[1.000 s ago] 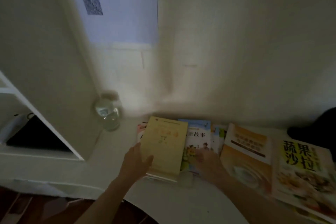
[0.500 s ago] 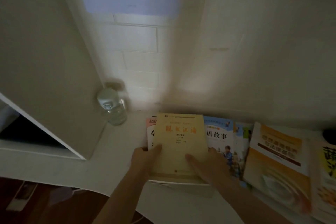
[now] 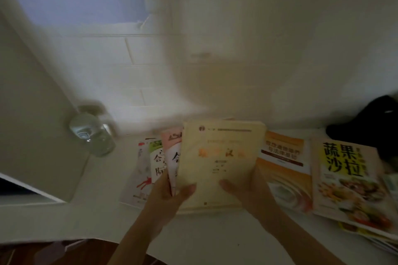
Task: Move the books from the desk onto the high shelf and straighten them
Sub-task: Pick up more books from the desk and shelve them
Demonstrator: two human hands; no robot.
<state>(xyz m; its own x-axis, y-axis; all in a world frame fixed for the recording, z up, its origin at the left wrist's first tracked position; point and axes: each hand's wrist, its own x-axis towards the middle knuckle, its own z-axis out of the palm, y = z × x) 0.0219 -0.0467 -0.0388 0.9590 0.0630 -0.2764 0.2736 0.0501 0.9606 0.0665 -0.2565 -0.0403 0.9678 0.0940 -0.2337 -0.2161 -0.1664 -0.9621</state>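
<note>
Holding the cream-covered book (image 3: 219, 163) at lower centre of the frame, both hands clasp its near end: the left hand (image 3: 165, 198) wraps the left edge with the thumb laid over the cover, and the right hand (image 3: 252, 193) takes the right edge the same way, thumb on top and fingers hidden underneath. It looks a thick paperback, so I judge it moderately heavy and a little flexible; the matte cover should not slip much, but gripping only the near end may let the far end sag, and a hold nearer the middle of the long edges, or along the spine, would carry it more steadily up to a shelf. Whether more books are held beneath it cannot be told. Fanned on the white desk (image 3: 92, 206) left of it lie thin pink and white booklets (image 3: 163, 157), floppy and apt to slide over one another. To the right lie an orange book (image 3: 284, 170) and a glossy cookbook (image 3: 349, 180), probably slicker. A clear water bottle (image 3: 92, 135) stands at centre left, near enough to be knocked. The high shelf is not in view.
</note>
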